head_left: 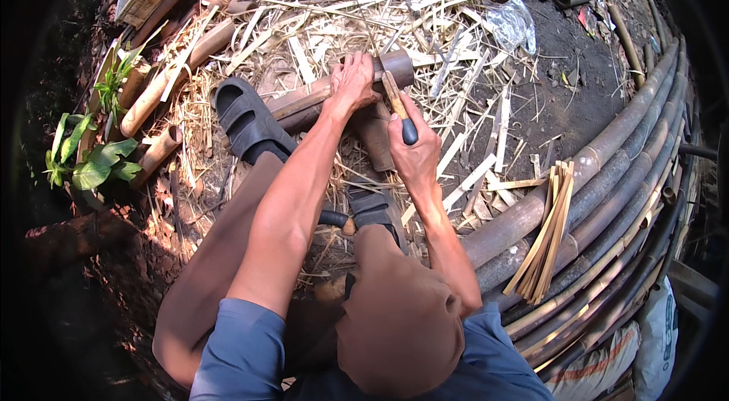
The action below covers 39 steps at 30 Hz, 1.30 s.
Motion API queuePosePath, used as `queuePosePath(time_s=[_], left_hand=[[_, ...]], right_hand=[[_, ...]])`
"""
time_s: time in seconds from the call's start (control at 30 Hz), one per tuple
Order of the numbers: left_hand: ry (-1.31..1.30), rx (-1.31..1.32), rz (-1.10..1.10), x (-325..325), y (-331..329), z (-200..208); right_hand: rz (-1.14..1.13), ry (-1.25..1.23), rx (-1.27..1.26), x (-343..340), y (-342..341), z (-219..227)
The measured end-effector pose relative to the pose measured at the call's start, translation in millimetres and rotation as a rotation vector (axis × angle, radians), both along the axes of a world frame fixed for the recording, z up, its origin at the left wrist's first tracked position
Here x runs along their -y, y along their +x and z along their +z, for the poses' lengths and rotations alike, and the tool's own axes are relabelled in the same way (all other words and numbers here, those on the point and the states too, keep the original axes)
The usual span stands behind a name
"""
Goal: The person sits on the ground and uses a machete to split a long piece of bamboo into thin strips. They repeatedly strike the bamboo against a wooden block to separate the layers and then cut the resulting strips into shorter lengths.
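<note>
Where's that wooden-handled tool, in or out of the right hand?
In: the right hand grips the tool, its dark butt end beside the thumb.

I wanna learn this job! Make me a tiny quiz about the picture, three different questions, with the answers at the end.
1. Which hand holds the wooden-handled tool: A) left, B) right?
2. True or false: the bundle of pale strips lies on long poles.
3. Fill in the blank: the left hand holds a piece of brown ____.

Key:
1. B, the right hand.
2. True.
3. Bamboo.
</note>
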<state>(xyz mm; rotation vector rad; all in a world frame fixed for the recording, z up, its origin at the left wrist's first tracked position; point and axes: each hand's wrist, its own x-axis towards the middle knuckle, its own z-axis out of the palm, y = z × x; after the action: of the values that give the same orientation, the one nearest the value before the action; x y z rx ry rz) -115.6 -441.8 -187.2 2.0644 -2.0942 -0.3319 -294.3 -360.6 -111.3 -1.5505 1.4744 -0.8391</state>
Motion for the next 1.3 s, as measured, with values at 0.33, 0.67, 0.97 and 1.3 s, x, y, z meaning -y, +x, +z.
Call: queuePosePath(time_s=[0.33,0.67,0.97,1.3], left_hand=[[-0.08,0.057,-0.041,-2.4,-3.5,-16.7],[-0.022,0.013,-0.044,2.2,1.4,-10.8],[-0.021,-0.03,-0.048,1.9,-2.3,0.2],[-0.105,0.047,-0.025,-1.7,2.2,-15.2]], right_hand=[[-0.021,-0.058,-0.009,-81.3,-51.4,-22.6],[0.039,-0.061,0.003,-151.2,-108.7,6.3],[-0.066,-0.187,0.076,-5.9,5.0,-33.3],[0.007,0.135,-0.105,-61.5,-32.3,-21.4]])
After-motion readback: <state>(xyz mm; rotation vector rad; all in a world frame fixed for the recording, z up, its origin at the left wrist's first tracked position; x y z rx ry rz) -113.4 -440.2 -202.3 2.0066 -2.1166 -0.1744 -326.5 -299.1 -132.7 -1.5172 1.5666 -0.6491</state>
